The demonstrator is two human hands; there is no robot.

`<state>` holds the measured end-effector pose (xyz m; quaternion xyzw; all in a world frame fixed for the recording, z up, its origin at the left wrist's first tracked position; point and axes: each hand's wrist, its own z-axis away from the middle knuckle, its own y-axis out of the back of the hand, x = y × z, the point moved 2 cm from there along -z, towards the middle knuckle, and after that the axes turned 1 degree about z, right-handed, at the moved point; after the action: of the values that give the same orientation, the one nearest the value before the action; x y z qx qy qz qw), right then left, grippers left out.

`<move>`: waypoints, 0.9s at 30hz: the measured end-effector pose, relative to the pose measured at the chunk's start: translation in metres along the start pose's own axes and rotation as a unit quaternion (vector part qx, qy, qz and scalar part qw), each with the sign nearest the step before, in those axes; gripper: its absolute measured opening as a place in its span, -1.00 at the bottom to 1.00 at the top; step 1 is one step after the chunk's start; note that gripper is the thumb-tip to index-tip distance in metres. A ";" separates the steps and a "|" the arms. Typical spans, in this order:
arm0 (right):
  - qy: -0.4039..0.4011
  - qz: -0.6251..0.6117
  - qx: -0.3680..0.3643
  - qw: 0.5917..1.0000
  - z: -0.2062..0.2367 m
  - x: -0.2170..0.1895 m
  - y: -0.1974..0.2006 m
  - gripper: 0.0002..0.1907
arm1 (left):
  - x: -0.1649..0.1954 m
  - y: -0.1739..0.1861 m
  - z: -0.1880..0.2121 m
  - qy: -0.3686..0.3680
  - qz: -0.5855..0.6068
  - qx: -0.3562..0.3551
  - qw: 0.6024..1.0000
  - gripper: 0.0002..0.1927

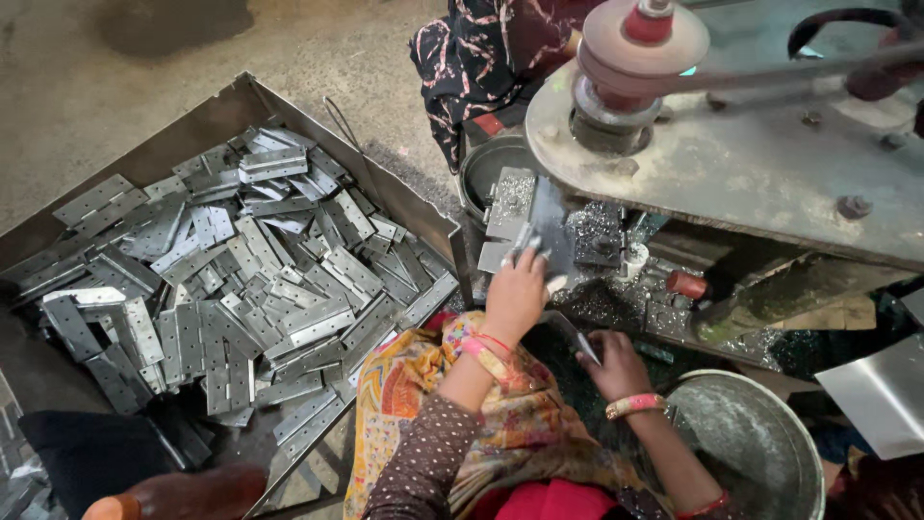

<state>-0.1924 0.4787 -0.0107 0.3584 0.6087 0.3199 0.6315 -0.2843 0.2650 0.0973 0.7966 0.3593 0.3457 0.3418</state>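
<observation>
My left hand (517,294) reaches forward and grips a flat metal hinge plate (521,246) against the dark work block of a machine (563,226). My right hand (616,363) rests lower, closed on a thin metal piece (585,347) that sticks out past the fingers. Both wrists wear pink bangles. Metal shavings (597,231) lie heaped on the machine bed just right of the left hand.
A big metal tray (226,106) at the left is piled with several grey hinge plates (250,279). A round steel bowl (756,443) sits at lower right. A pulley wheel (643,39) and grey machine table (770,173) stand above. Another person in dark patterned cloth (481,58) sits beyond.
</observation>
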 end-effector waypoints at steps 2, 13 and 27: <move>0.012 0.004 0.005 1.000 0.001 -0.002 0.001 -0.53 | -0.004 -0.003 0.012 0.007 0.035 -0.064 0.997 -0.62; 0.001 0.011 0.001 1.000 0.004 -0.007 0.006 -0.56 | -0.004 -0.023 0.016 0.146 0.136 0.033 0.979 -0.47; -0.025 0.036 -0.003 0.999 0.004 0.002 -0.004 -0.53 | 0.018 -0.038 0.028 -0.048 -0.029 -0.057 0.997 -0.70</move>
<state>-0.1882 0.4784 -0.0150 0.3865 0.5782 0.3352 0.6356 -0.2658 0.2903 0.0581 0.7810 0.3450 0.3167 0.4132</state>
